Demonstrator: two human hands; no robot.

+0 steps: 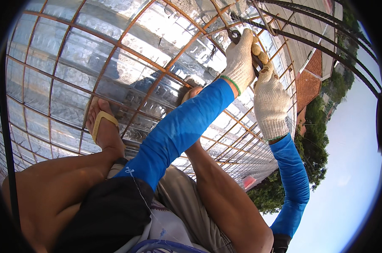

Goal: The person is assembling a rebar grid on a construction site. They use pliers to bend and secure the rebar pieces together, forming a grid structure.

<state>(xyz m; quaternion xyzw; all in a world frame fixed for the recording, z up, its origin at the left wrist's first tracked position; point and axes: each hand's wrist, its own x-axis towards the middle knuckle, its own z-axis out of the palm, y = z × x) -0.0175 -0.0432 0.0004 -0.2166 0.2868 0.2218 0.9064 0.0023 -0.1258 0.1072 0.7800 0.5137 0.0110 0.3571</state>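
Observation:
Both my hands wear cream knitted gloves and meet over a rusty steel mesh (165,71). My left hand (239,61) is closed around a dark metal tool (234,36) that looks like pincers; its rounded, ring-like head shows beyond the thumb side. The tool's dark shaft reappears between the two gloves. Just below and to the right, my right hand (272,101) has its fingers curled at that shaft, close against my left fingers. Its palm side and exact grip are partly hidden. Dark ribbed rebar (309,26) passes just beyond the hands.
Shiny, ridged sheeting (127,80) lies under the mesh, with rough concrete (218,12) at the top. My sandaled foot (102,122) stands on the mesh. Rebar ends stick out at upper right. Beyond the right edge are a tiled roof (311,71), trees (311,147) and sky.

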